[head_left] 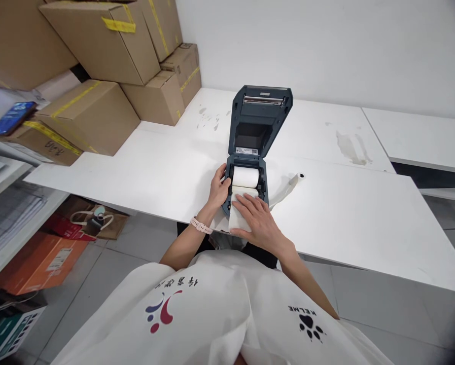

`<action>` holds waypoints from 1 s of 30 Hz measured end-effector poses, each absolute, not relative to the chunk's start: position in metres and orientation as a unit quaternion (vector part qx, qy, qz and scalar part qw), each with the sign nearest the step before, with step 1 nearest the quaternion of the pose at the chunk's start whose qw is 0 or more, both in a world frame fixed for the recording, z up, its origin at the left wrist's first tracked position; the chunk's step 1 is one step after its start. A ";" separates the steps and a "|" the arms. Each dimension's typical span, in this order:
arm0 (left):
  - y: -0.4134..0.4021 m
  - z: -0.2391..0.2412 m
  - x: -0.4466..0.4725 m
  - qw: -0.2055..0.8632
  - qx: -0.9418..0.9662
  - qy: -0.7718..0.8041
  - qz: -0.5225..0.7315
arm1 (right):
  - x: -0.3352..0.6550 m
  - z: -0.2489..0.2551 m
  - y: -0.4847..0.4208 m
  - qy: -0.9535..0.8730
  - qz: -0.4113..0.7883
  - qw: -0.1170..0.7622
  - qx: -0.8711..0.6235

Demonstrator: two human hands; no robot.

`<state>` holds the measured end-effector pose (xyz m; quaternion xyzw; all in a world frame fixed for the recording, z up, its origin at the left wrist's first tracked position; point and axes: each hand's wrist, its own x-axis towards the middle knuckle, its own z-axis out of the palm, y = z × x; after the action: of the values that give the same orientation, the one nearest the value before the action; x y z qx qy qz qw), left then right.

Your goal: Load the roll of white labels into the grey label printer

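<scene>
A dark grey label printer (264,185) stands near the front edge of the white table, its lid (260,119) tipped up and back. In its bay sits a white paper roll (245,177), with a paper strip (239,215) running forward over the front. My left hand (218,190) grips the printer's left side, thumb on the inner rim and fingers along the outside. Lying over the strip, my right hand (258,218) has its fingers stretched out and resting on the paper. To the printer's right lies a thin white roll (296,178) with a trailing strip.
Taped cardboard boxes (94,114) are stacked on the white table (166,172) at the left. A phone (14,117) lies on a box at far left. Below the left side are an orange box (40,261) and a shelf (18,223). A white wall stands behind.
</scene>
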<state>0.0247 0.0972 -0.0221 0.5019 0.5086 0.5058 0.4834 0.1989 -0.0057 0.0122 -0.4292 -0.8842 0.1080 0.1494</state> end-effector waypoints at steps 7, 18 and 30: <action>0.037 -0.015 0.021 0.567 0.466 0.515 0.442 | 0.222 0.031 0.003 -0.853 0.252 0.224 -0.399; 0.002 -0.032 0.012 0.588 0.486 0.480 0.433 | 0.253 0.102 0.212 -0.733 0.222 0.423 -0.484; 0.026 -0.004 -0.023 0.601 0.453 0.487 0.443 | 0.231 0.043 0.049 -0.700 0.288 0.414 -0.506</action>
<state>-0.0234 0.0262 -0.0043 0.4526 0.4872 0.4428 0.6014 0.2309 0.0492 0.0431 -0.5057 -0.6998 0.2881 0.4142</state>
